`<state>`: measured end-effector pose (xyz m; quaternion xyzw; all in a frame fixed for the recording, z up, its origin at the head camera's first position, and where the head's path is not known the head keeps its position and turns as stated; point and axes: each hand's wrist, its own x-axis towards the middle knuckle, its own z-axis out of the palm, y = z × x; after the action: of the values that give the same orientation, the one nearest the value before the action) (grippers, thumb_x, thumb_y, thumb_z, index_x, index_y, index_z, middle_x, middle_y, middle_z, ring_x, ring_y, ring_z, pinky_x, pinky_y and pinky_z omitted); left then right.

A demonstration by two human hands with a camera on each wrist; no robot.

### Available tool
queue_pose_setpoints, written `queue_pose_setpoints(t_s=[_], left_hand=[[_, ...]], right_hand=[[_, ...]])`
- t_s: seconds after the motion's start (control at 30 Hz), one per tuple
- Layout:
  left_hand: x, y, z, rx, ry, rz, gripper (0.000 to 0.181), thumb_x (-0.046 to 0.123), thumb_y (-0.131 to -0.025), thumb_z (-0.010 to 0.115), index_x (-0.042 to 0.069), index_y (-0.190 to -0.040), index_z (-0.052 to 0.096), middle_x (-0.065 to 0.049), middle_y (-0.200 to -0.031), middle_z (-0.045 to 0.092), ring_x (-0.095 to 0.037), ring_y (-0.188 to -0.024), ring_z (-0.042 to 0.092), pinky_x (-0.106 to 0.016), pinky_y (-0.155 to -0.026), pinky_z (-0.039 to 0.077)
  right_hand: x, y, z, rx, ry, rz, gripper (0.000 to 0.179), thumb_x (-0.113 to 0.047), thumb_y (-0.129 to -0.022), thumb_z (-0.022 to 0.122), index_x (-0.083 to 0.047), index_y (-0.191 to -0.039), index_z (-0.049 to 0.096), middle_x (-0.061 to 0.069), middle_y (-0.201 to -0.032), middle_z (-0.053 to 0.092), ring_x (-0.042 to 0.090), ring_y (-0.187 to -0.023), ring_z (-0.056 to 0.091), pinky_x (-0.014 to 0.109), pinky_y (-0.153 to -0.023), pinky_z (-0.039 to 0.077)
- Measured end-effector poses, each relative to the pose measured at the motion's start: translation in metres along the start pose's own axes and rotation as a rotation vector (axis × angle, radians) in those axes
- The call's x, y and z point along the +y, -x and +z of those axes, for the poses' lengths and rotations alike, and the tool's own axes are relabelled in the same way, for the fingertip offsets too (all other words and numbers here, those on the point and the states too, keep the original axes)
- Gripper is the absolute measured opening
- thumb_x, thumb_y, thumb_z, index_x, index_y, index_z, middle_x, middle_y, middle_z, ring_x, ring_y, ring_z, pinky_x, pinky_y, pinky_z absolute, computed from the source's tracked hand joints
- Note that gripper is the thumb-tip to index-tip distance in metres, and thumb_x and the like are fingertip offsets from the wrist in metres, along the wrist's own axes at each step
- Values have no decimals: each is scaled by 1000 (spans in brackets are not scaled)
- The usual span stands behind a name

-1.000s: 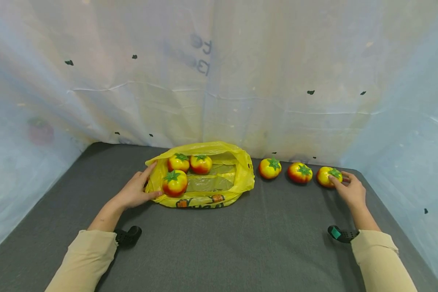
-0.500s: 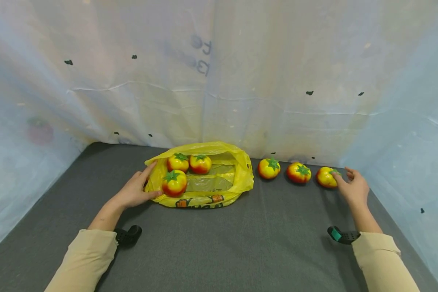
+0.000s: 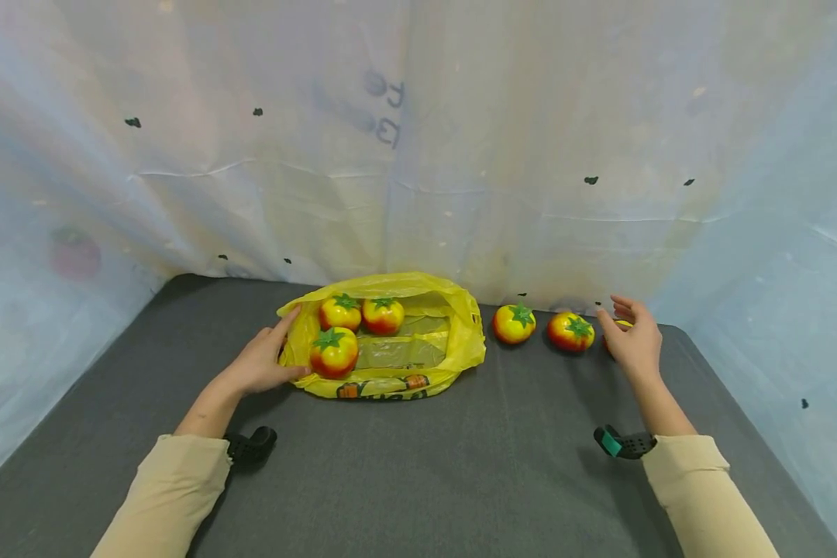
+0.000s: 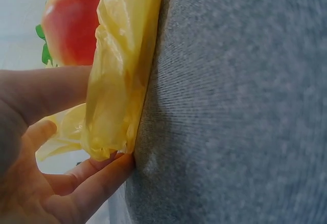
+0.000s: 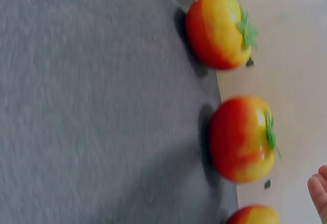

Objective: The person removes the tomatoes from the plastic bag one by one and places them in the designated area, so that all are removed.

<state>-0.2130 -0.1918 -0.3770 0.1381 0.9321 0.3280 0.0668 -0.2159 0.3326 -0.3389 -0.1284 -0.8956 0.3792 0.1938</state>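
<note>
My left hand (image 3: pixel 254 364) holds the left end of a yellow plastic bag (image 3: pixel 469 341), its mouth spread wide; the thumb lies at the near rim, the index finger at the far one. Three shiny red-and-yellow tomatoes, the nearest (image 3: pixel 334 353) by my thumb, sit in the bag's left half. To the right stands a row of three more: a left tomato (image 3: pixel 514 323), a middle tomato (image 3: pixel 570 332) and a right tomato (image 5: pixel 254 216). My right hand (image 3: pixel 635 337) is over the right one, mostly hiding it, with thumb and fingers apart and nothing gripped.
A dark grey cloth-covered table (image 3: pixel 425 480) lies under everything. Pale plastic sheeting (image 3: pixel 488 155) rises behind the bag and the tomato row, and closes in both sides. Each wrist wears a black band, the right band (image 3: pixel 624 443) with a green patch.
My right hand first touched the right tomato, drew back off it to the right, then swung left over it towards the middle tomato. My left hand stays at the bag.
</note>
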Motion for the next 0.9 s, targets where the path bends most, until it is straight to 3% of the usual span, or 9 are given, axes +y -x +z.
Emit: queue_pose_setpoints(t_s=[0.23,0.9], left_hand=[[0,1,0,5,7,-1,98,24,-84,73,3,-154,8,-35,-120,43,-42,-102,48,-55,-84,41],[-2,1,0,0,8,1,98,24,-83,73,2,-154,9,-30,-111,45,-36,-94,48,-52,-81,41]], right_hand=[[-17,5,14,-46,-71,-90,53,-32,-96,57,-1,-138,47,24,-138,49,38,-126,47,50,-100,40],[-54,16,63,-128,-148,-176,48,-28,-94,62,-2,-134,52,20,-132,53,33,-121,52,48,-98,43]])
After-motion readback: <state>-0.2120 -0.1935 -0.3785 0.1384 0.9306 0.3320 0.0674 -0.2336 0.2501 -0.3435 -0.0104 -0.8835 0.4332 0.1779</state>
